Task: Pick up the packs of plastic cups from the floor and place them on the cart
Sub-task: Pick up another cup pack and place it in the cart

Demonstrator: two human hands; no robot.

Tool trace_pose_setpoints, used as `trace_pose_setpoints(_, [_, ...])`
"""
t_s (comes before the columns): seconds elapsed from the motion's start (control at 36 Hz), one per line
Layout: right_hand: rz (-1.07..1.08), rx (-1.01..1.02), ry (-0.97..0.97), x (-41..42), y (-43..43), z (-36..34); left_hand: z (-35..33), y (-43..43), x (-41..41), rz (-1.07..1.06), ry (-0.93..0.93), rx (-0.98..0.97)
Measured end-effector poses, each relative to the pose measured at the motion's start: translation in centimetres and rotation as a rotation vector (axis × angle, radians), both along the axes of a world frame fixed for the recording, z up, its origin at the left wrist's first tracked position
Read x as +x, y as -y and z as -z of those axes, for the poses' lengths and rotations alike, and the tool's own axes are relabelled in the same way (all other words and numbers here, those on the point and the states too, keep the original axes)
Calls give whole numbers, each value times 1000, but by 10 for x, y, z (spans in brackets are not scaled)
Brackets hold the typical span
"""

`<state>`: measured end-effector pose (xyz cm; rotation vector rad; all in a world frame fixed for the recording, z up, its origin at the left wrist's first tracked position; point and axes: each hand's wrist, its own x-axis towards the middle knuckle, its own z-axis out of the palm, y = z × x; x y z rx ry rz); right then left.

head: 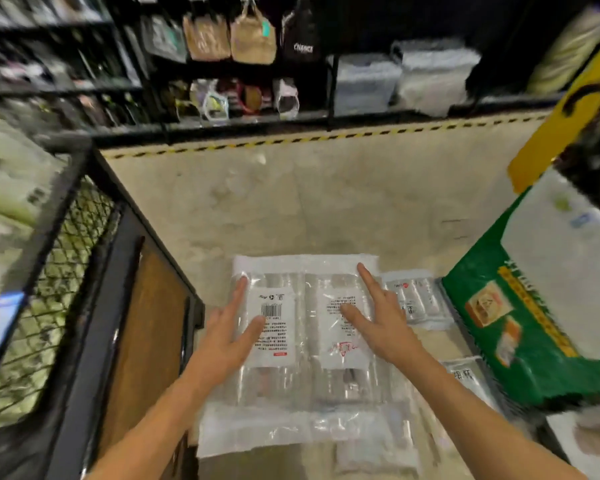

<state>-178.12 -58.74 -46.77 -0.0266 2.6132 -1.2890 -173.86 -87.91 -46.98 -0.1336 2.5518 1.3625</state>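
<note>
A: Reaching, left hand (234,332) and right hand (378,315) both spread flat, gripping nothing?
B: Bracketing top cup pack (303,344) on floor (291,202) for two-handed lift; cart (94,289) waiting at 9 o'clock.

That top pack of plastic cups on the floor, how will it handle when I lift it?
The top pack is probably light, since it shows only clear cups in film. Its loose, glossy wrap looks slippery and likely to sag between the left hand and right hand, so supporting both ends seems wise.
</note>
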Motion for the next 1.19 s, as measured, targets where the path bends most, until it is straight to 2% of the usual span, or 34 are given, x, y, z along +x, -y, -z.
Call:
trace_pose_setpoints(0.17, [34, -57, -80, 2, -46, -192, -212, -47, -7, 86, -95, -41])
trace_pose_setpoints(0.31, [89, -132, -93, 23, -91, -290, -322, -88, -6, 147, -131, -94])
trace_pose_setpoints(0.39, [142, -102, -143, 37, -121, -332, -364, -119, -7, 164, -170, -105])
trace_pose_setpoints(0.53, [280, -105, -190, 74, -170, -376, -401, -170, -16, 302, -250, -101])
trace_pose_setpoints(0.64, [414, -92, -220, 121, -205, -403, -419, -217, -15, 408, -226, -71])
trace_pose_setpoints(0.83, [754, -131, -253, 227, -257, -423, -448, -313, 14, 727, -196, 29])
trace_pose_setpoints(1.03, [1093, -194, -291, 380, -286, -431, -463, -412, 100, 1095, -201, 62])
trace_pose_setpoints(1.19, [1417, -68, -329, 531, -288, -426, -458, -491, 213, 1389, -143, 102])
